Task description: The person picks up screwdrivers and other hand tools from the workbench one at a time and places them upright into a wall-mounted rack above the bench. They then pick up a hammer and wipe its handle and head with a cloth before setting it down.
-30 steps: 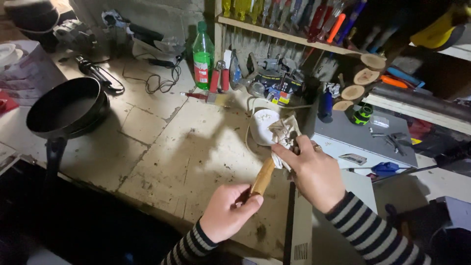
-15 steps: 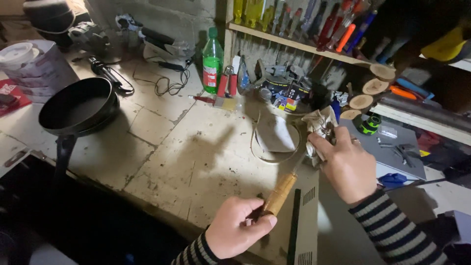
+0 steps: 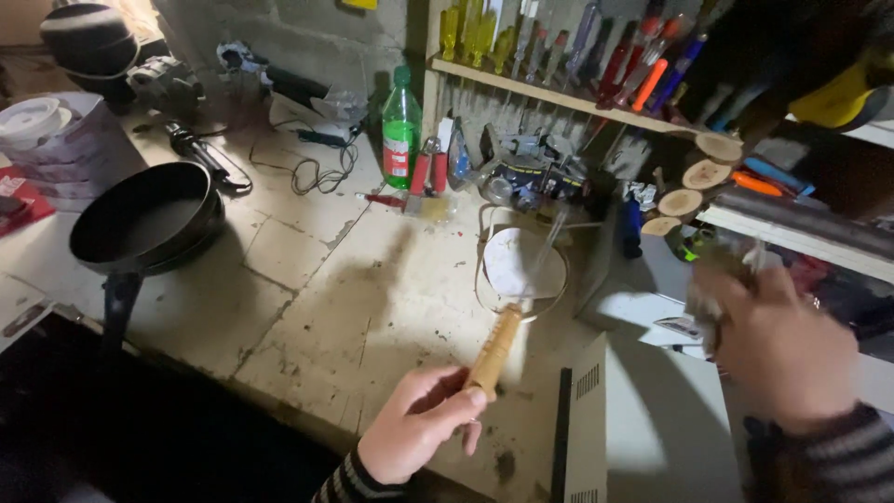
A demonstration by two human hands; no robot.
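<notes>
My left hand grips the lower end of a tool's light wooden handle, held tilted up and to the right over the workbench. Its thin metal shaft is blurred above a white plate. My right hand, also blurred, is off to the right, away from the tool, closed on a crumpled dirty cloth. Both sleeves are striped.
A black frying pan sits at the left of the stained bench. A green bottle, red pliers and cables stand at the back. Above is a shelf of screwdrivers. A grey metal box lies beside my left hand.
My right hand has drawn the cloth off the tool's shaft and swung away to the right. The shaft is now bare, and my left hand has kept its hold on the handle.
</notes>
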